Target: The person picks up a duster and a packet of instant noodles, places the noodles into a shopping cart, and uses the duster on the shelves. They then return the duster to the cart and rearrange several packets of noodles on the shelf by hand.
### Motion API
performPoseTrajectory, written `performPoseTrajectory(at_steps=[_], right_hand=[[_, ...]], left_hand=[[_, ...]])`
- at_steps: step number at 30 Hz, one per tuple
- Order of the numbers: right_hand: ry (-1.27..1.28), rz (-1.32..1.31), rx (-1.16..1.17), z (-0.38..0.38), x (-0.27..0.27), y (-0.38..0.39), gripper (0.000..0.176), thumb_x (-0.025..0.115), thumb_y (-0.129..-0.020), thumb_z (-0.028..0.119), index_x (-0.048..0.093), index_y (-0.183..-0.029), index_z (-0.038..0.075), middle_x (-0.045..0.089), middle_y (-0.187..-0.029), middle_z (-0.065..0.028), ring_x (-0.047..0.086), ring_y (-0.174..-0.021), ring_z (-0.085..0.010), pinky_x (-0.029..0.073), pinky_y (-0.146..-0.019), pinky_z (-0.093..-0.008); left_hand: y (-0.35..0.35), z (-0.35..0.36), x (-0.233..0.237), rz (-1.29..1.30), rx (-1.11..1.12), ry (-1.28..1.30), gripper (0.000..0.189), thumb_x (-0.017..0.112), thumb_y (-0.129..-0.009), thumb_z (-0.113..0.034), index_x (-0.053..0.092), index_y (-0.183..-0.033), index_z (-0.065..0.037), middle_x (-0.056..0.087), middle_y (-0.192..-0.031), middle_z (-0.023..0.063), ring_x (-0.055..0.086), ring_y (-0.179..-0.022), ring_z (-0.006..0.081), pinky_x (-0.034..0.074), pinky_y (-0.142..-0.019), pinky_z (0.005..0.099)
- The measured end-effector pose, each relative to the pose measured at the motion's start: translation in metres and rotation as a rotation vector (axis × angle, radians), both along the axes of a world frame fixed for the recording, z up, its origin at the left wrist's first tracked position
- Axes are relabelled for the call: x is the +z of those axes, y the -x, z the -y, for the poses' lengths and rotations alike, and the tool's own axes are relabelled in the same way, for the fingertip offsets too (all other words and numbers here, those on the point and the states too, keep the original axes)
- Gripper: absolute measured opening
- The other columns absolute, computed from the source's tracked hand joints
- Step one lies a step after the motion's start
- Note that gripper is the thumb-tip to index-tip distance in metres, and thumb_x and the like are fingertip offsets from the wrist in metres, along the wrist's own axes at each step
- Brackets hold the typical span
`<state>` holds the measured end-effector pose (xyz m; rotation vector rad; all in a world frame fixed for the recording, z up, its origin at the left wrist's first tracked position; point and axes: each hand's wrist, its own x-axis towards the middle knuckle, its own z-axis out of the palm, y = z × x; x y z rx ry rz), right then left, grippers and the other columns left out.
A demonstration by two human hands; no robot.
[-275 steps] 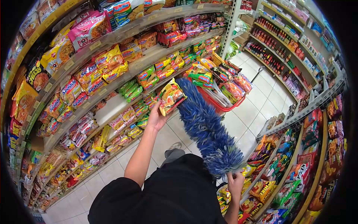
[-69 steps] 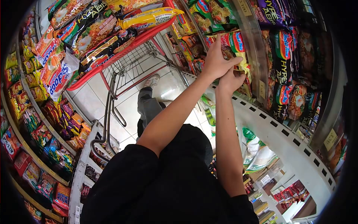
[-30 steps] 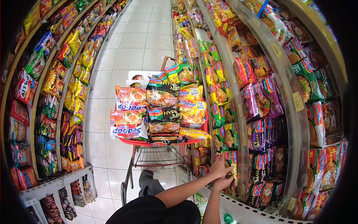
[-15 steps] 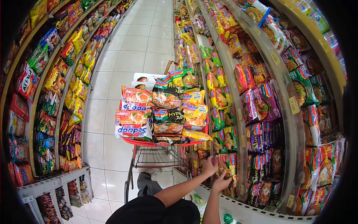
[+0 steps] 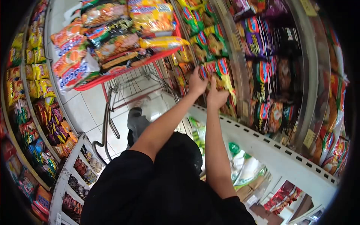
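Note:
My left hand (image 5: 198, 82) grips the left end of an instant noodle packet (image 5: 217, 70) at the front of the right-hand shelf. The packet is red, green and yellow, and its lower part is partly covered. Close beside it, my right hand (image 5: 218, 96) has its thumb raised against the front, with the other fingers curled around the packet's lower side, partly hidden. Behind lie green noodle packets (image 5: 209, 44) in the same row. To the left stands a red-rimmed shopping cart (image 5: 123, 70), heaped with noodle multipacks (image 5: 77, 67).
A clear shelf divider (image 5: 237, 48) runs along the right of the packet, with purple and black noodle packs (image 5: 258, 37) beyond. Below my arms is a white perforated shelf edge (image 5: 277, 144). Snack shelves (image 5: 41, 82) line the left side of the tiled aisle.
My view has tilted and come closer to the shelf, so the cart appears higher and larger. Both hands stay at the noodle packet.

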<state>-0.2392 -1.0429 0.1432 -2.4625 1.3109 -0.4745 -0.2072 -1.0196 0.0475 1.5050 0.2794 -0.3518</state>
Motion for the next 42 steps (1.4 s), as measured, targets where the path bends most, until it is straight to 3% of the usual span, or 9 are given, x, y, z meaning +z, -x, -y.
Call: performPoseTrajectory(at_steps=[3, 9, 15, 21, 26, 29, 32, 36, 42], right_hand=[[0.134, 0.139, -0.062, 0.008, -0.018, 0.0, 0.065, 0.071, -0.067, 0.055, 0.059, -0.087, -0.006, 0.062, -0.09, -0.0241, 0.06, -0.085, -0.0389, 0.046, -0.073, -0.0468], [0.018, 0.052, -0.12, -0.002, -0.008, -0.002, 0.067, 0.069, -0.07, 0.054, 0.055, -0.098, -0.005, 0.062, -0.094, -0.0198, 0.059, -0.087, -0.0367, 0.045, -0.074, -0.0458], [0.045, 0.091, -0.078, 0.002, -0.036, -0.003, 0.07, 0.068, -0.071, 0.054, 0.05, -0.107, -0.004, 0.06, -0.1, -0.019, 0.057, -0.091, -0.0377, 0.044, -0.078, -0.0456], [-0.02, 0.135, -0.002, 0.001, -0.023, 0.003, 0.06, 0.069, -0.073, 0.045, 0.05, -0.102, -0.004, 0.057, -0.097, -0.0231, 0.054, -0.094, -0.0398, 0.041, -0.079, -0.0466], [0.024, 0.109, 0.093, 0.009, -0.025, 0.022, 0.054, 0.071, -0.074, 0.037, 0.049, -0.1, -0.005, 0.058, -0.09, -0.0206, 0.058, -0.091, -0.0356, 0.045, -0.077, -0.0426], [-0.245, 0.189, 0.138, 0.003, -0.014, 0.04, 0.049, 0.071, -0.076, 0.032, 0.048, -0.099, -0.004, 0.058, -0.084, -0.015, 0.062, -0.077, -0.0265, 0.048, -0.068, -0.0351], [-0.314, 0.237, 0.213, 0.002, -0.028, 0.055, 0.037, 0.068, -0.08, 0.022, 0.047, -0.099, -0.001, 0.058, -0.083, -0.01, 0.056, -0.067, -0.0131, 0.046, -0.062, -0.0263], [-0.48, 0.249, 0.25, 0.004, -0.042, 0.068, 0.032, 0.061, -0.085, 0.018, 0.045, -0.104, -0.001, 0.058, -0.086, -0.0107, 0.057, -0.066, -0.0128, 0.046, -0.058, -0.0256], [-0.895, 0.464, 0.015, -0.005, -0.011, 0.05, 0.035, 0.056, -0.089, 0.023, 0.043, -0.112, -0.001, 0.058, -0.095, -0.0118, 0.06, -0.076, -0.0165, 0.05, -0.062, -0.0294]], left_hand=[[-0.007, -0.012, 0.018, -0.186, -0.154, 0.056, 0.072, 0.066, -0.076, -0.02, 0.03, -0.137, -0.01, 0.052, -0.108, 0.0183, 0.053, -0.098, 0.0323, 0.043, -0.086, 0.0404], [-0.007, -0.018, 0.018, -0.153, -0.142, 0.02, 0.073, 0.069, -0.075, -0.02, 0.03, -0.136, -0.009, 0.051, -0.111, 0.019, 0.054, -0.101, 0.0291, 0.044, -0.085, 0.0397], [-0.005, -0.019, 0.014, -0.226, -0.018, 0.287, 0.067, 0.071, -0.073, -0.026, 0.04, -0.13, -0.008, 0.05, -0.112, 0.017, 0.053, -0.102, 0.0268, 0.044, -0.084, 0.0358], [-0.002, -0.033, 0.05, 0.518, -0.015, -0.172, 0.068, 0.071, -0.072, -0.034, 0.042, -0.131, -0.014, 0.04, -0.122, 0.0174, 0.047, -0.106, 0.0326, 0.041, -0.088, 0.0408], [-0.004, -0.037, 0.057, 0.397, -0.158, -0.148, 0.083, 0.074, -0.066, -0.039, 0.033, -0.135, -0.016, 0.036, -0.127, 0.02, 0.041, -0.114, 0.0377, 0.035, -0.095, 0.0457], [-0.008, -0.04, 0.062, 0.485, -0.096, -0.129, 0.104, 0.078, -0.056, -0.048, 0.025, -0.139, -0.015, 0.031, -0.133, 0.0234, 0.033, -0.122, 0.041, 0.031, -0.098, 0.0492], [-0.011, -0.043, 0.067, 0.612, -0.246, -0.231, 0.109, 0.078, -0.054, -0.051, 0.023, -0.14, -0.013, 0.03, -0.134, 0.024, 0.032, -0.122, 0.0417, 0.03, -0.098, 0.0522], [-0.009, -0.048, 0.061, 0.67, -0.261, -0.201, 0.11, 0.08, -0.052, -0.046, 0.024, -0.14, -0.015, 0.034, -0.131, 0.022, 0.035, -0.12, 0.0401, 0.031, -0.097, 0.052], [-0.009, -0.039, 0.067, 0.716, -0.175, -0.262, 0.099, 0.082, -0.052, -0.033, 0.033, -0.137, -0.017, 0.036, -0.126, 0.0189, 0.034, -0.118, 0.0369, 0.03, -0.096, 0.0493]])
